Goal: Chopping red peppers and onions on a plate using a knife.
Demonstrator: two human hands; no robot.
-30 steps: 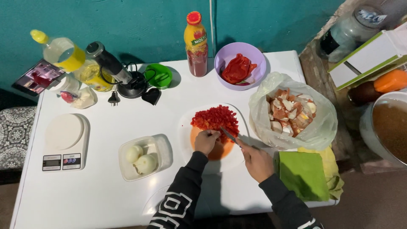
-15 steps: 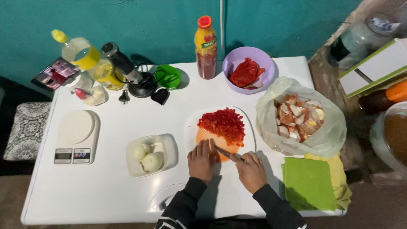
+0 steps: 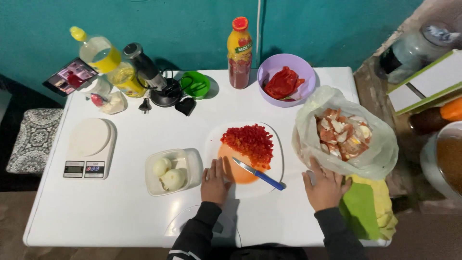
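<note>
On the white board near the counter's front edge, the knife lay loose, blade toward the left hand, blue handle pointing to the board's right rim. No hand held it. Behind the blade sat the heap of diced red pepper, filling the board's far half, with an orange smear on the near half.

At the board's left edge the left hand rested flat, fingers spread and holding nothing, fingertips just over the rim. Well apart, the right hand lay open and empty on the counter, its fingers touching the lower edge of the plastic bag of peelings. A strip of bare counter showed between the board's right rim and that hand.

Just left of the board stood a clear tub with two peeled onions, nearly touching the board. Farther left a kitchen scale sat by the counter's left side, with open white surface in front of both.

Along the back edge stood an oil bottle, a stick blender, a green cup, a sauce bottle and a purple bowl of red pepper pieces. A green cloth hung at the right front corner.
</note>
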